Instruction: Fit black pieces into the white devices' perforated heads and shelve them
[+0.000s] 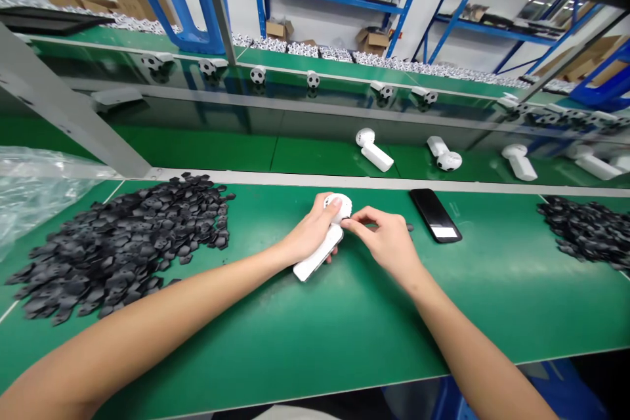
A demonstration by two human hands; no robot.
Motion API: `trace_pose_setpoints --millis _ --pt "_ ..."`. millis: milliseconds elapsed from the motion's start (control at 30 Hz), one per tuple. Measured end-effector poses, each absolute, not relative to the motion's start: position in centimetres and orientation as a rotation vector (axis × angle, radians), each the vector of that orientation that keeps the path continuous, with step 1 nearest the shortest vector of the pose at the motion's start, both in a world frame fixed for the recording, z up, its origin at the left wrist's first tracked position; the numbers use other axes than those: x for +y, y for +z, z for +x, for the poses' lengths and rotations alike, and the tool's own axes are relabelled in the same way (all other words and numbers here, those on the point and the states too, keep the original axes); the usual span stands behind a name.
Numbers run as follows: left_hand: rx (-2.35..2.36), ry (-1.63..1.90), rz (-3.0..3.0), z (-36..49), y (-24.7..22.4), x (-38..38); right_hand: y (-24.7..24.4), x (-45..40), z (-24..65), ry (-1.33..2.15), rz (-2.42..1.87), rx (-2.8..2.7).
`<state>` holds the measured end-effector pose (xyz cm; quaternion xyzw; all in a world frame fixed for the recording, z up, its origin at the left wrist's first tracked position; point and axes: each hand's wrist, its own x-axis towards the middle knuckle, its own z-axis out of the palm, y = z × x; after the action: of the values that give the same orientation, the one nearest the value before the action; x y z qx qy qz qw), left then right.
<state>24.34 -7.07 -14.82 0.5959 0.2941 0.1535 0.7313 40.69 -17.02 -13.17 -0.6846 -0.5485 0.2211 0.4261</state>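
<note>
A white device with a round ball head and a flat bar-shaped handle (pixel 319 254) is held above the green bench. My left hand (pixel 315 226) is closed around it, with the thumb on the ball head and fingertips showing under the handle. At the right side of the ball, my right hand (pixel 386 236) pinches a small black piece (pixel 346 218) between thumb and forefinger, touching or very near the ball. The piece's shape is mostly hidden by the fingers. A big heap of loose black pentagon-like pieces (pixel 132 243) lies to the left of my hands.
A black phone (pixel 436 215) lies right of my right hand. Another black heap (pixel 590 230) is at far right. Beyond the pale rail (pixel 295 178), several white devices (pixel 377 156) rest on a green surface. Clear plastic (pixel 44 184) is at left; a grey post (pixel 73 105) rises there.
</note>
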Motion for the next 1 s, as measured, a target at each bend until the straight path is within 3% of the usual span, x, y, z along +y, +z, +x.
trace_pose_setpoints --millis 900,1000 --pt "0.578 0.294 1.385 24.2 -14.4 -6.4 -14.6 -16.9 41.1 0.21 -1.821 -1.63" --pt "0.56 0.273 1.387 24.0 -14.0 -6.4 -14.9 -16.7 41.0 0.344 -1.676 -1.467"
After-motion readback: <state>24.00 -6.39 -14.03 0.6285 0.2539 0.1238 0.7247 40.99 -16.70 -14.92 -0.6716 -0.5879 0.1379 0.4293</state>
